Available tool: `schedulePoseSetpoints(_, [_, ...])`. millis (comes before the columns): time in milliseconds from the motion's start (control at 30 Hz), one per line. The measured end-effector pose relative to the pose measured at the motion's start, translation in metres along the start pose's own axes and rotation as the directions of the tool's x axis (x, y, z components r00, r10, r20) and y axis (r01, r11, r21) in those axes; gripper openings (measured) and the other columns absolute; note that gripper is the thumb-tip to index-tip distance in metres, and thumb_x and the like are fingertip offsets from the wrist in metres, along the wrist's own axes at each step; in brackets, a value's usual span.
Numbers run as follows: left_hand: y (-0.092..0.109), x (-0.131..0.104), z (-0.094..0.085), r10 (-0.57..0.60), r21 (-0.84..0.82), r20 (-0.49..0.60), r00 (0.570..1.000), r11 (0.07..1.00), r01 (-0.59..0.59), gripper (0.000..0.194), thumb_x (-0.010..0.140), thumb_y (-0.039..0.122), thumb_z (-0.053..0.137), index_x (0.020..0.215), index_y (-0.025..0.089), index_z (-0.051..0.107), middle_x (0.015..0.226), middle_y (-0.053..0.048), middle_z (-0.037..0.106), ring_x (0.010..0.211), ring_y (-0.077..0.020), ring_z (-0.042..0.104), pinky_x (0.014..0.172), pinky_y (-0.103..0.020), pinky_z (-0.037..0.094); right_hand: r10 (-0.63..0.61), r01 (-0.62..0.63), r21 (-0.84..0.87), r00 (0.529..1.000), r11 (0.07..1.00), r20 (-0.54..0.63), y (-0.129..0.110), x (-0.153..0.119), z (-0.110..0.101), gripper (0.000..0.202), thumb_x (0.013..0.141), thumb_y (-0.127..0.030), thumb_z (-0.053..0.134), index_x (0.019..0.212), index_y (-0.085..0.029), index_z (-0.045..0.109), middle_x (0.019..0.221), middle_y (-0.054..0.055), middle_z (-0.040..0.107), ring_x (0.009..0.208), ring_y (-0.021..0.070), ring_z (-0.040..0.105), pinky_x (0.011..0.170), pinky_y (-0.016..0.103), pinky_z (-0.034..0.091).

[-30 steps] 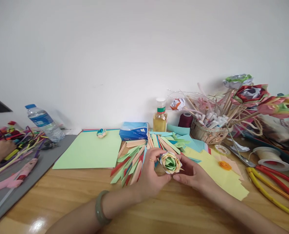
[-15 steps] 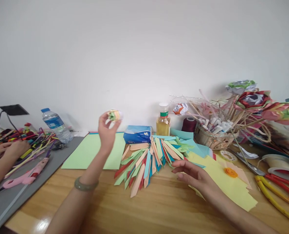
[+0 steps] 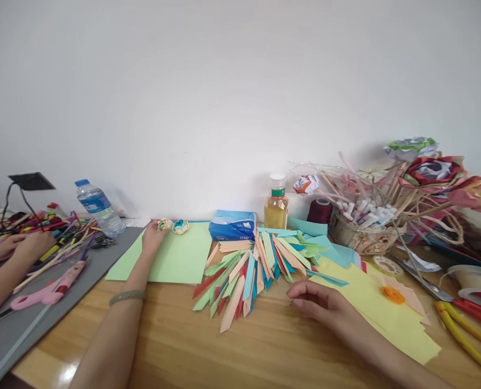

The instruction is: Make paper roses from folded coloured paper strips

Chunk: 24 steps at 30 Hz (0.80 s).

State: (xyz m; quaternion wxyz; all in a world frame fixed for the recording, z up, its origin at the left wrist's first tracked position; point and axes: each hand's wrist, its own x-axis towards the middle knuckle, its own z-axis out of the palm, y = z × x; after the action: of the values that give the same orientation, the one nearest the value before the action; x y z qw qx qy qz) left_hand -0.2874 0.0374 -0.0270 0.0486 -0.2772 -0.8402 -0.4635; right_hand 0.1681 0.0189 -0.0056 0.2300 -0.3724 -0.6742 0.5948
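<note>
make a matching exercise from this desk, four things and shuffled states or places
1. bare left hand
2. bare right hand
3. pink plastic glue gun
4. orange coiled paper flower

A. on the flat grey mat
B. fingers at a small cream-and-green paper flower
C. on flat yellow and peach paper sheets
D. loosely curved, holding nothing

Pairs: 1-B, 2-D, 3-A, 4-C

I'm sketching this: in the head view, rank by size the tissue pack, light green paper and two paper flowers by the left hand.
Light green paper
Tissue pack
Teal paper flower and cream paper flower: look alike; the left hand partly hides the latter
</note>
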Motion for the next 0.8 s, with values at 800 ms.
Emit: schedulePoseSetpoints(800, [0.136, -0.198, -0.002, 0.685, -0.400, 0.672, 0.282, 0.656, -0.640, 0.069, 0.056, 0.020, 0.073, 0.120, 0.029, 0.050, 0.131, -0.005, 0.046, 0.121, -0.0316, 0.035, 0.100, -0.048, 0.028, -0.437, 0.103, -0.907, 0.894, 0.409, -0.096, 0.011, 0.004, -0.032, 0.040, 0.071, -0.030, 0.061, 0.109, -0.019, 0.058, 0.116, 0.012, 0.058, 0.110, 0.0318, 0.049, 0.090, 0.049, 0.042])
